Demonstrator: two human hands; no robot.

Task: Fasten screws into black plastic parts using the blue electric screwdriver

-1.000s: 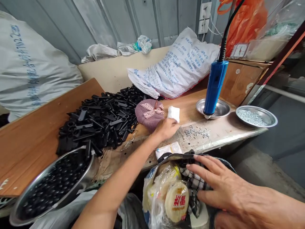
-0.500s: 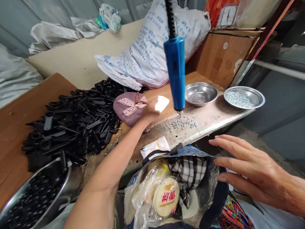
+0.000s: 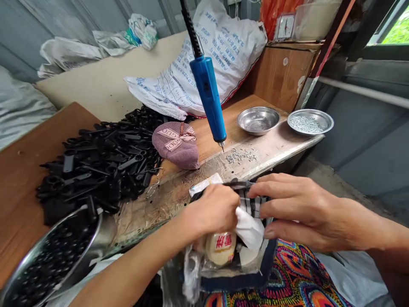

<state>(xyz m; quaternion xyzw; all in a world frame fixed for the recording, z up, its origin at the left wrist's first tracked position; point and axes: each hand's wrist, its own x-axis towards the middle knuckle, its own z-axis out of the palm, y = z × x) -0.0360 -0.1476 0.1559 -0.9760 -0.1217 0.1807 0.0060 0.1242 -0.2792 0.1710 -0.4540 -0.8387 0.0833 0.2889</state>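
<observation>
Soft white sheet hangs at the open bag's mouth, not yet released, left hand closed around it; right hand, loosely open, is at the bag's edge, hold unclear.

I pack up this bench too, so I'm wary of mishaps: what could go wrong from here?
The white wad trails from the left hand at the mouth of the open bag, so it could catch or slip free. Loose screws lie near the bench's front edge; a bump might send some over. The screwdriver hangs with its tip close to them, so a swing might scatter them.
</observation>
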